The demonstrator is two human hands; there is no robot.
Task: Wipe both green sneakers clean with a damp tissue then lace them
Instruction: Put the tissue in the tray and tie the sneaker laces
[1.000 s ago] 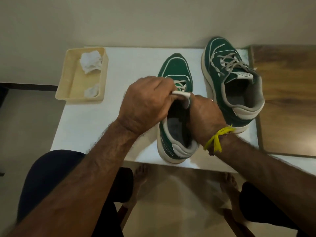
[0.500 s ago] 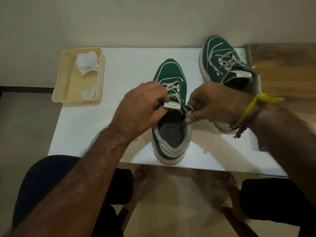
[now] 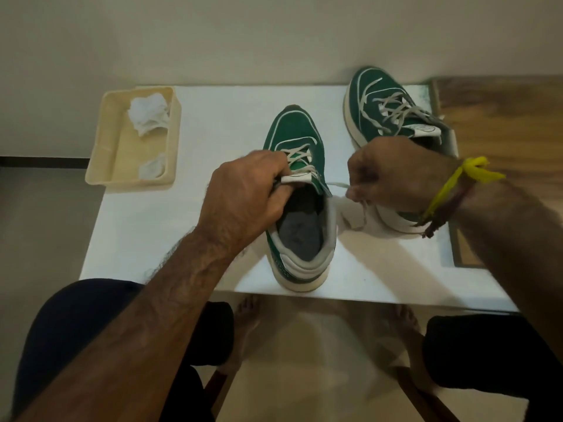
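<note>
Green cloth covers the near sneaker (image 3: pixel 300 141), which stands in the middle of the white table (image 3: pixel 213 123), its heel at the front edge and its toe pointing to the wall. The left hand (image 3: pixel 243 193) holds this shoe at its opening, with fingers curled round the white tongue (image 3: pixel 297 179). The right hand (image 3: pixel 393 175) is just beside the shoe and pinches the end of a pale lace (image 3: pixel 336 184), which runs tight from the shoe to the fingers. The second green sneaker (image 3: pixel 377 99) stands at the back right corner of the table, partly hidden by the right hand, with its laces loose on top. A cream tray (image 3: pixel 106 153) sits at the back left corner, and two crumpled white tissues (image 3: pixel 147 115) lie in it. A yellow band (image 3: pixel 457 178) is tied on the right wrist.
</note>
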